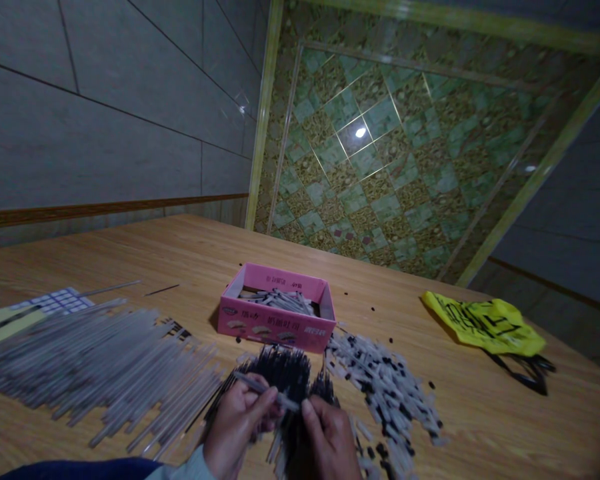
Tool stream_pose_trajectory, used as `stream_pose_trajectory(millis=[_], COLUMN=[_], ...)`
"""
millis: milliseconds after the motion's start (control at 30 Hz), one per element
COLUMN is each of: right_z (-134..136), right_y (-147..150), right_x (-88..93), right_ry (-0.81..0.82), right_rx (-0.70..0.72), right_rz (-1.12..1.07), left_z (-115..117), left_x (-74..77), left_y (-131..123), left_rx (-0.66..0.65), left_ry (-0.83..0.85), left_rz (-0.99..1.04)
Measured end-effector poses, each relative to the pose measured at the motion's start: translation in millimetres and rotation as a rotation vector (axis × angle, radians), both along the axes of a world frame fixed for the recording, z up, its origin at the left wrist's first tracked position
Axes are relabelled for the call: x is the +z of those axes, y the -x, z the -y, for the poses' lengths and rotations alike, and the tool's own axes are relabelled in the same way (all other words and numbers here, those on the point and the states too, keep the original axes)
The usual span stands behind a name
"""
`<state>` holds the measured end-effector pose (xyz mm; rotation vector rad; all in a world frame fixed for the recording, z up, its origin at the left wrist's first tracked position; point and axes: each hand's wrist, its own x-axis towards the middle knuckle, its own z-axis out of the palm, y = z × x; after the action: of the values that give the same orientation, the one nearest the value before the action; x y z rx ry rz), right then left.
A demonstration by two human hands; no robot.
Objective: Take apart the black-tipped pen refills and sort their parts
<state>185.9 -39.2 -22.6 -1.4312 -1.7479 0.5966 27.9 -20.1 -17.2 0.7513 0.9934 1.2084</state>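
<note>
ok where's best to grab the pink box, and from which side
Probably pinch the pink box by its left end wall's rim, coming from the left: the top is open, the walls thin, and the table is bare there, while small parts crowd its right corner.

The left grip (237, 427) is bare, and at its wrist sits a pale, greyish-green cuff (190, 467), soft and a little crumpled, though the picture is too dim and blurred to tell the weave. Behind the cuff comes a dark blue sleeve (80, 469), plain and smooth where it shows, seen only as a low strip at the bottom edge. The right grip (330, 437) is bare too, and the frame cuts off its wrist.
</note>
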Motion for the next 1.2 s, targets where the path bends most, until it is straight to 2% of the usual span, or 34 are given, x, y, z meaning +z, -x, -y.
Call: stream_pose_trajectory(millis=[167, 333, 500, 667, 867, 933, 1033, 1133, 1200], right_z=[2, 4, 4, 5, 2, 1, -2, -3, -3], right_y=[1, 4, 2, 4, 6, -6, -37, -66, -78], right_x=[2.2, 4.8, 8.3, 5.8, 6.4, 12.8, 23.4, 27.7, 26.7], right_ry=[-0.089, -0.045, -0.084, 0.005, 0.112, 0.099, 0.055, 0.165, 0.23], right_rx=[-0.037, -0.08, -0.014, -0.009, 0.091, -0.02, -0.271, -0.383, -0.406], right_rz=[-0.048, 0.005, -0.054, -0.051, -0.149, -0.039, 0.315, 0.626, 0.723], left_z=[-2, -1, -2, -2, -2, -4, -6, -6, -6], left_x=[-3.4, 0.4, 0.9, -2.0, 0.0, -1.7, -5.4, -7.1, -6.6], left_y=[-1, -1, 0, 0, 2, 3, 3, 3, 2], left_rx=[0.013, -0.001, 0.007, -0.01, -0.019, 0.006, 0.02, 0.019, 0.022], left_ry=[0.019, 0.018, 0.024, 0.018, 0.047, 0.047, 0.049, 0.07, 0.086], left_rz=[0.038, 0.04, 0.032, 0.042, 0.137, 0.143, 0.16, 0.18, 0.188])
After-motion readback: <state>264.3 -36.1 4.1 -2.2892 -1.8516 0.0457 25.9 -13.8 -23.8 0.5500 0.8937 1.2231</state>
